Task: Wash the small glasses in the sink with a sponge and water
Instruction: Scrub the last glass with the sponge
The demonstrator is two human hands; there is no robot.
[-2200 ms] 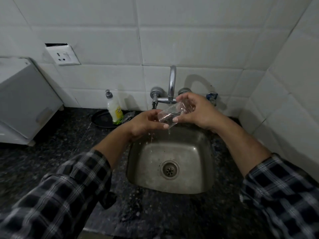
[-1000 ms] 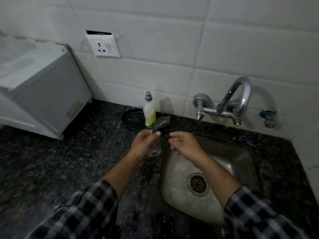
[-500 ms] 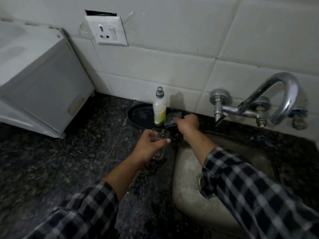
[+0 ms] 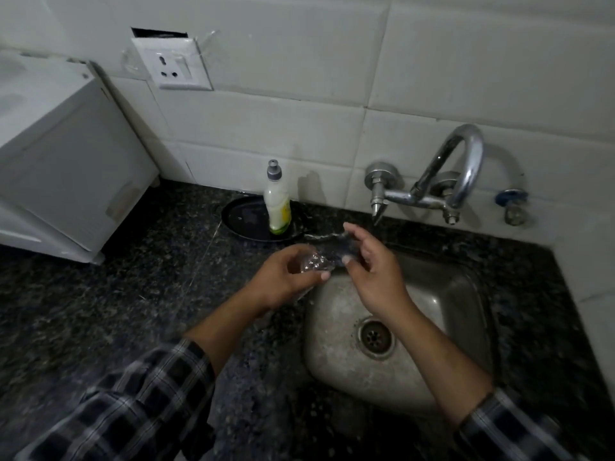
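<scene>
My left hand (image 4: 283,281) grips a small clear glass (image 4: 314,262) over the left rim of the steel sink (image 4: 432,287). My right hand (image 4: 372,271) holds a dark, flat sponge (image 4: 332,246) between thumb and fingers, right against the mouth of the glass. The sink basin is bare, with its drain (image 4: 375,336) showing. No water runs from the tap (image 4: 462,174).
A dish soap bottle (image 4: 278,202) stands on a black plate (image 4: 243,221) at the back of the dark granite counter (image 4: 116,311). A white appliance (image 4: 63,161) fills the left side. A wall socket (image 4: 173,63) sits above. The tiled wall closes in on the right.
My right hand picked the sponge up from beside the soap bottle and brought it to the glass. The glass left the tap area and now sits over the sink's left rim.
</scene>
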